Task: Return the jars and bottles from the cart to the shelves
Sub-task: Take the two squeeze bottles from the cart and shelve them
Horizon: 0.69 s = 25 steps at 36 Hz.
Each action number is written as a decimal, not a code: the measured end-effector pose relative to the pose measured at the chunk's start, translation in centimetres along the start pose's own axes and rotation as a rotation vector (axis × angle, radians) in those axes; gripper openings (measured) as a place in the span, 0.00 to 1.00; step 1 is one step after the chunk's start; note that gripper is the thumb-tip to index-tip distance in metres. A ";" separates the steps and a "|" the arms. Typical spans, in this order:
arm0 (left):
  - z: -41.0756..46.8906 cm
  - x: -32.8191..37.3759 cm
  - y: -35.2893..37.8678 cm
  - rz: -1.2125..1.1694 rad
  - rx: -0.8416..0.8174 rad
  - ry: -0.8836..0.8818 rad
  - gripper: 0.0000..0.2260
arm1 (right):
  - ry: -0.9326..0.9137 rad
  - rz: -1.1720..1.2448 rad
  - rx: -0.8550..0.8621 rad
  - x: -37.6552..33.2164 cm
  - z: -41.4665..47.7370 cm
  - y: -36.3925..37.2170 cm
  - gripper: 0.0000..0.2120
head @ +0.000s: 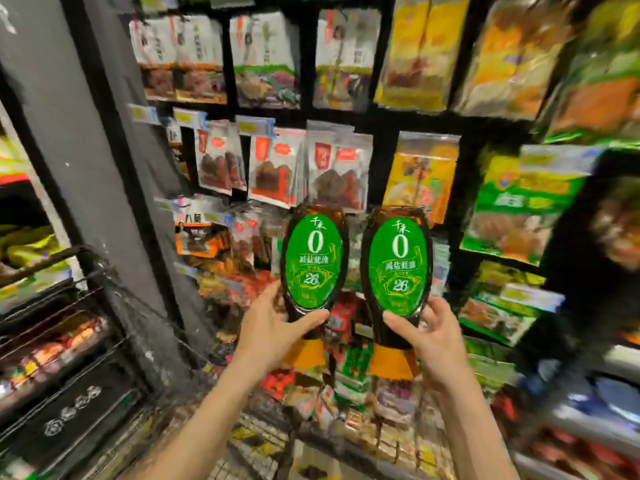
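Dark plastic bottles, left one (313,261) and right one (398,271), likely heavy and slick, are gripped near their necks by the left hand (273,329) and right hand (429,336).

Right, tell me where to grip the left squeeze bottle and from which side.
Grip the left bottle at the narrow waist just above its orange cap, coming from below, as the left hand does. It sits cap-down, and the body widens above, so the taper seats the fingers.

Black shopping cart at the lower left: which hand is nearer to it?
Left. The left hand, holding one green-labelled bottle, is on the side of the black shopping cart. The right hand, holding the other bottle, is farther right, beyond the left hand.
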<state>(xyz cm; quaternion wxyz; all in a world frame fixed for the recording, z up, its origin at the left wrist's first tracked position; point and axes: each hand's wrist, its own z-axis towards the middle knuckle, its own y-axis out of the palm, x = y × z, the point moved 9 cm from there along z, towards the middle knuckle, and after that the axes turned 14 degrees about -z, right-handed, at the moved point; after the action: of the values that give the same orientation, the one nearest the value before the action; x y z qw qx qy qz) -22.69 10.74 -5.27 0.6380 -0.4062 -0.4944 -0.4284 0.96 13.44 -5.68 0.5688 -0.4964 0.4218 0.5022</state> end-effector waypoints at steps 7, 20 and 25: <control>-2.9 4.6 17.1 -0.132 -0.212 0.101 0.27 | -0.043 -0.013 0.247 0.0 -3.4 -17.7 0.21; -13.7 11.3 48.3 -0.336 -0.679 0.146 0.21 | -0.076 -0.113 0.739 -0.2 -16.6 -47.5 0.32; -18.3 14.1 56.6 -0.410 -0.841 0.183 0.19 | -0.107 -0.126 0.931 -1.0 -21.7 -54.3 0.22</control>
<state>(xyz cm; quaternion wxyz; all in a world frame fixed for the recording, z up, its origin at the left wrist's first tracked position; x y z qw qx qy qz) 38.15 8.58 -0.14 0.3614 -0.4837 -0.2898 -0.7426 54.98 -8.27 -0.32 0.7812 -0.1868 0.5412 0.2489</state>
